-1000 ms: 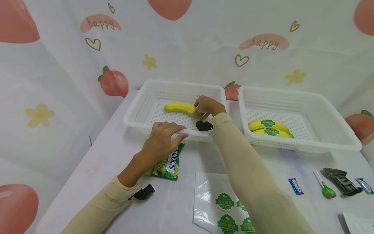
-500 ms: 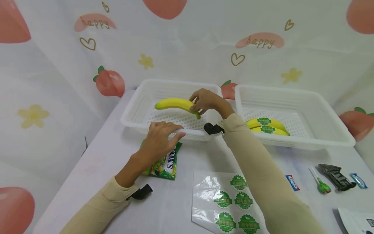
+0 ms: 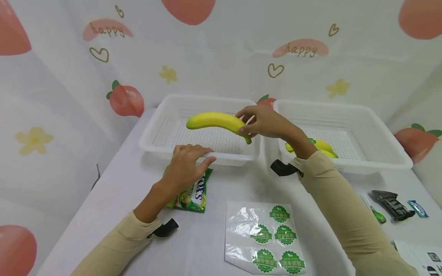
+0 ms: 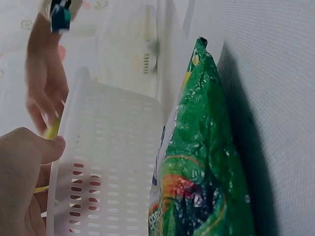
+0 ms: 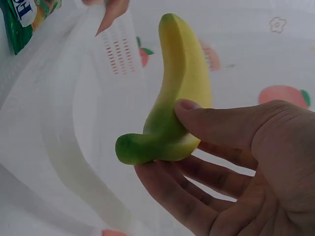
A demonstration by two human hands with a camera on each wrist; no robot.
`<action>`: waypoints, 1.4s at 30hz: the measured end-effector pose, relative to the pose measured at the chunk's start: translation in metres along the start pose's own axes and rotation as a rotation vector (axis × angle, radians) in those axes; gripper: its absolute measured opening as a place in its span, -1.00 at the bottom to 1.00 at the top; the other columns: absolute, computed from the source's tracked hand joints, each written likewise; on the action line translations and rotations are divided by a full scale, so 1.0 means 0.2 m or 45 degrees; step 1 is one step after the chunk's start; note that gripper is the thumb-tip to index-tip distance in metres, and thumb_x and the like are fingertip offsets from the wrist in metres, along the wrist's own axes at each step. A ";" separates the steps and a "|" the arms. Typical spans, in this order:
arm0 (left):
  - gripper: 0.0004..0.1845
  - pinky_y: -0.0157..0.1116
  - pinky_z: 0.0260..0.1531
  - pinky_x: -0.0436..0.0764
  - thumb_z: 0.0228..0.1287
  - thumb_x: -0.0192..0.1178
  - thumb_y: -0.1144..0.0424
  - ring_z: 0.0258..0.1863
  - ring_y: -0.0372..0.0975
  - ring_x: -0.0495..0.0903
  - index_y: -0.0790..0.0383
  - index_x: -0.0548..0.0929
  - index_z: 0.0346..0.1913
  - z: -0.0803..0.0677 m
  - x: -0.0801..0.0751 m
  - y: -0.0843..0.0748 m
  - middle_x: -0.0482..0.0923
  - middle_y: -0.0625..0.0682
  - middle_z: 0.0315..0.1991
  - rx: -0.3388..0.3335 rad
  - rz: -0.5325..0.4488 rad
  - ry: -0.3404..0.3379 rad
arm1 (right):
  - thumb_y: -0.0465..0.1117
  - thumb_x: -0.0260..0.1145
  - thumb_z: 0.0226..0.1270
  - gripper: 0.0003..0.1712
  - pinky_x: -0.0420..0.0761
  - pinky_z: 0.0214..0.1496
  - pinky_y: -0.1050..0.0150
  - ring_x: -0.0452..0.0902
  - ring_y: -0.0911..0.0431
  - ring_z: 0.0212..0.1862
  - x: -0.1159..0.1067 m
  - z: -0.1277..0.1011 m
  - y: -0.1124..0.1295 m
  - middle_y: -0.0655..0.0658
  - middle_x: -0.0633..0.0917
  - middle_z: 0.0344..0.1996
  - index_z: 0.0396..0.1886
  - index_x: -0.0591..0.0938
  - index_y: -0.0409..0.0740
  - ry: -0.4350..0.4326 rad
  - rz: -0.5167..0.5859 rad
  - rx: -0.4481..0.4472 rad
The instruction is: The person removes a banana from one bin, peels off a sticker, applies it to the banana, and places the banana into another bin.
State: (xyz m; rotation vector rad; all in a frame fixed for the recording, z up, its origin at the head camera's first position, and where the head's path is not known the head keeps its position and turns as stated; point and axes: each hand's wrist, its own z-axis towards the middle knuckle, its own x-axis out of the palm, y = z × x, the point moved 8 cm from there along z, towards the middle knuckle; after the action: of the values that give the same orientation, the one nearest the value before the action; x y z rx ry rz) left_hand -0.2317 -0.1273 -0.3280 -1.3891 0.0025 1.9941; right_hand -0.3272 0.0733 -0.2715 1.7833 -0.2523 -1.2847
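A yellow banana (image 3: 215, 119) with a green stem hangs over the left white basket (image 3: 162, 147). My right hand (image 3: 266, 122) pinches it near the stem end, thumb on one side and fingers beneath, as the right wrist view shows with the banana (image 5: 189, 73) tip up. At the front rim of that basket, my left hand (image 3: 188, 163) holds on, its thumb outside and its fingers over the edge. Two bananas (image 3: 322, 145) with green round stickers lie in the right white basket (image 3: 373, 165), partly hidden by my right forearm.
A green snack bag (image 3: 195, 195) lies under my left hand. In front is a clear sheet of green stickers (image 3: 241, 226). At right are a lollipop (image 3: 378, 214), a black wrapped candy (image 3: 393, 205), a small blue wrapped candy (image 3: 418, 209) and a white packet (image 3: 418, 257).
My right hand has lifted the banana off the left basket's floor and brought it right and toward me. The left hand stays at the rim.
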 end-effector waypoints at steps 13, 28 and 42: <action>-0.65 0.09 0.11 0.42 0.46 0.38 0.05 0.04 0.05 0.70 0.22 0.79 0.12 -0.01 0.00 0.00 0.80 0.09 -0.01 0.009 0.005 -0.040 | -0.11 0.55 0.37 -0.50 0.60 0.07 0.02 0.67 0.06 0.07 -0.07 -0.46 -0.10 0.02 0.77 -0.03 0.28 0.69 0.08 -0.130 -0.166 -0.006; -0.65 0.11 0.10 0.42 0.47 0.36 0.05 0.04 0.07 0.70 0.20 0.79 0.14 -0.01 0.01 -0.01 0.80 0.08 -0.02 0.022 0.019 -0.049 | -0.09 0.55 0.36 -0.46 0.71 -0.04 0.25 0.67 0.11 0.03 0.12 -0.78 -0.37 0.07 0.75 0.02 0.31 0.69 -0.02 -0.042 -0.131 0.038; -0.69 0.20 0.15 0.44 0.47 0.37 0.16 0.09 0.08 0.68 0.20 0.78 0.16 -0.01 0.00 -0.07 0.77 0.13 0.03 0.127 0.032 -0.094 | -0.10 0.55 0.35 -0.49 0.65 -0.03 0.13 0.69 0.10 0.01 0.21 -0.77 -0.58 0.06 0.77 -0.01 0.28 0.72 -0.04 -0.037 -0.194 0.111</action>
State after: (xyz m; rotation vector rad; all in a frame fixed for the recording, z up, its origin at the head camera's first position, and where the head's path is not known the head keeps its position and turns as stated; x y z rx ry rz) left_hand -0.2237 -0.1171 -0.3239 -1.2578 0.0855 2.0363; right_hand -0.2166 0.1968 -0.3776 1.8889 -0.1941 -1.4270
